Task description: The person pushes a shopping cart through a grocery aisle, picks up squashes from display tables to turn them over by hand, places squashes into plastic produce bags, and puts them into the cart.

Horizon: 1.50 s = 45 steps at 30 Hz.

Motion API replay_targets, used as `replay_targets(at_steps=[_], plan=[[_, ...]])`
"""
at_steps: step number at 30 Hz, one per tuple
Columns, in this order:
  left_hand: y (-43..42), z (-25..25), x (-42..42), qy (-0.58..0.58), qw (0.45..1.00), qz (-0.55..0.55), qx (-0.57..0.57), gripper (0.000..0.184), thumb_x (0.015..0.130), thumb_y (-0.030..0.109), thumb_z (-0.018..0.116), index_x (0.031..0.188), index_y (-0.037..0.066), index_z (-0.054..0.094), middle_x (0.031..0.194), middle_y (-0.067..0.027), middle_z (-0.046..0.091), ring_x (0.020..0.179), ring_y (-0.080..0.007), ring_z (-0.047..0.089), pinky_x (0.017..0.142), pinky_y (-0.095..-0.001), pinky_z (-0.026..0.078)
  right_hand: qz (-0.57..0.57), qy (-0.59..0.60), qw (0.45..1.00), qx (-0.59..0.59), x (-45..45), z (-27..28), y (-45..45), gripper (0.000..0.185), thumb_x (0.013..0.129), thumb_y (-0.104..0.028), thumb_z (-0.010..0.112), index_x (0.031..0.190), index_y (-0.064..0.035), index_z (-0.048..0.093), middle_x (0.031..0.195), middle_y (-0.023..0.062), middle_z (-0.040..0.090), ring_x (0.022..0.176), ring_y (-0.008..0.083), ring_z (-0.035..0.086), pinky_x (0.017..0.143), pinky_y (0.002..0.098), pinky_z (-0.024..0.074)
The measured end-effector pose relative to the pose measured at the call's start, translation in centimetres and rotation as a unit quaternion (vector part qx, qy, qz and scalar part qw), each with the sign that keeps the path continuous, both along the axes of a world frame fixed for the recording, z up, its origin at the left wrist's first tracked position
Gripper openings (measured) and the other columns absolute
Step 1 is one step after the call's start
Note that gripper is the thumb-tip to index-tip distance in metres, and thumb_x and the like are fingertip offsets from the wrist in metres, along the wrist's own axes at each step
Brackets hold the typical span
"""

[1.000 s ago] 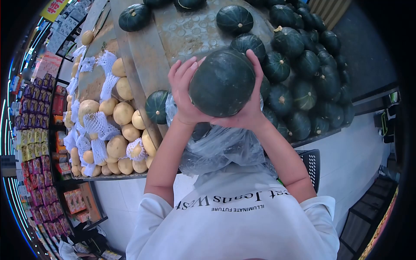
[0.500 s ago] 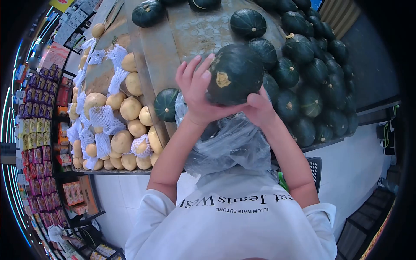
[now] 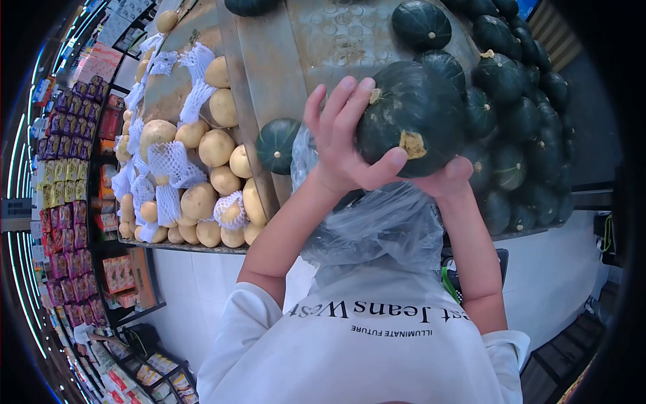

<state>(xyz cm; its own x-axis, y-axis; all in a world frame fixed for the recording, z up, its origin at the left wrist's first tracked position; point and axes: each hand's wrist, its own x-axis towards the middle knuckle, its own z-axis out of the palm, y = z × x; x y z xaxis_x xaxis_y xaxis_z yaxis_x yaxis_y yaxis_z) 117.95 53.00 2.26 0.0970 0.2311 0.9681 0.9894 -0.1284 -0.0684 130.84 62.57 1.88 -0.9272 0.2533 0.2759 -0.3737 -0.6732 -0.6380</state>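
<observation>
A dark green pumpkin [image 3: 420,111] with a tan, rough patch on its lower side is held up between both hands. My left hand [image 3: 346,138] grips its left side, fingers curved upward and thumb near the patch. Under its lower right side is my right hand [image 3: 447,178], its fingers mostly hidden by the pumpkin. A clear plastic bag [image 3: 377,229] hangs crumpled below the hands, against the white shirt. Left of the bag, a striped green pumpkin [image 3: 276,148] rests on the display.
Many green pumpkins [image 3: 525,138] are heaped at the right of the display [image 3: 269,74]. Yellow melons [image 3: 217,148], some in white foam nets [image 3: 175,165], lie at the left. Shelves of packaged goods [image 3: 67,175] stand farther left. A black basket [image 3: 503,259] is beside the right forearm.
The pumpkin has been turned, bringing the tan patch into view, then lower. My left hand has shifted its hold, with the thumb now in front. The whole view has shifted.
</observation>
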Motion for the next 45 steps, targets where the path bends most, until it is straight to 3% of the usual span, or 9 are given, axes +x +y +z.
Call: replay_targets(at_steps=[12, 18, 22, 30, 41, 45], plan=[[0.4, -0.3, -0.3, -0.033, 0.997, -0.053, 0.043, 0.04, 0.077, 0.036, 0.059, 0.114, 0.036, 0.044, 0.109, -0.0248, 0.054, 0.102, -0.0401, 0.052, 0.095, -0.0544, 0.032, -0.056, -0.043, 0.997, 0.044, -0.1, -0.7, -0.1, 0.091, 0.057, -0.027, 0.067, 0.136, 0.0013, 0.033, 0.133, 0.0138, 0.046, 0.12, 0.0247, 0.049, 0.102, 0.0346, 0.0398], [0.3, -0.2, -0.4, -0.064, 0.994, -0.08, 0.029, 0.041, 0.07, 0.035, 0.06, 0.109, 0.027, 0.055, 0.108, -0.0227, 0.054, 0.101, -0.0393, 0.052, 0.095, -0.0515, 0.031, -0.047, -0.041, 0.997, 0.046, -0.1, -0.9, 0.0, 0.091, 0.057, -0.028, 0.067, 0.137, 0.0013, 0.033, 0.133, 0.0138, 0.046, 0.12, 0.0247, 0.049, 0.102, 0.0346, 0.0398], [0.5, -0.6, -1.0, -0.025, 0.995, -0.086, 0.041, 0.043, 0.067, 0.034, 0.06, 0.108, 0.02, 0.057, 0.107, -0.0218, 0.053, 0.101, -0.039, 0.052, 0.095, -0.0513, 0.031, -0.044, -0.037, 0.997, 0.045, -0.1, -0.9, 0.1, 0.091, 0.057, -0.028, 0.067, 0.137, 0.0013, 0.033, 0.133, 0.0137, 0.046, 0.12, 0.0247, 0.049, 0.102, 0.0346, 0.0397], [1.0, -0.7, -0.4, -0.055, 0.992, -0.094, 0.07, 0.045, 0.068, 0.032, 0.061, 0.11, 0.018, 0.057, 0.106, -0.0224, 0.054, 0.099, -0.0386, 0.053, 0.096, -0.0514, 0.031, -0.038, -0.036, 0.997, 0.05, 0.1, -0.9, 0.1, 0.092, 0.058, -0.029, 0.068, 0.137, 0.0013, 0.033, 0.133, 0.0137, 0.046, 0.12, 0.0247, 0.049, 0.102, 0.0346, 0.0397], [0.6, -0.4, -0.1, -0.058, 0.992, -0.088, 0.067, 0.043, 0.076, 0.028, 0.061, 0.116, 0.036, 0.044, 0.106, -0.0219, 0.052, 0.097, -0.0391, 0.054, 0.094, -0.0521, 0.033, -0.029, -0.035, 0.998, 0.046, 0.2, -0.9, 0.3, 0.092, 0.058, -0.03, 0.068, 0.137, 0.0012, 0.032, 0.134, 0.0136, 0.046, 0.12, 0.0247, 0.049, 0.102, 0.0346, 0.0396], [1.0, -0.6, 0.1, -0.064, 0.992, -0.08, 0.071, 0.043, 0.078, 0.028, 0.059, 0.117, 0.038, 0.042, 0.106, -0.0221, 0.052, 0.096, -0.0395, 0.054, 0.092, -0.0519, 0.035, -0.025, -0.034, 0.998, 0.042, 0.2, -1.1, 0.3, 0.092, 0.058, -0.03, 0.068, 0.137, 0.0012, 0.032, 0.134, 0.0136, 0.046, 0.12, 0.0247, 0.049, 0.102, 0.0346, 0.0396]])
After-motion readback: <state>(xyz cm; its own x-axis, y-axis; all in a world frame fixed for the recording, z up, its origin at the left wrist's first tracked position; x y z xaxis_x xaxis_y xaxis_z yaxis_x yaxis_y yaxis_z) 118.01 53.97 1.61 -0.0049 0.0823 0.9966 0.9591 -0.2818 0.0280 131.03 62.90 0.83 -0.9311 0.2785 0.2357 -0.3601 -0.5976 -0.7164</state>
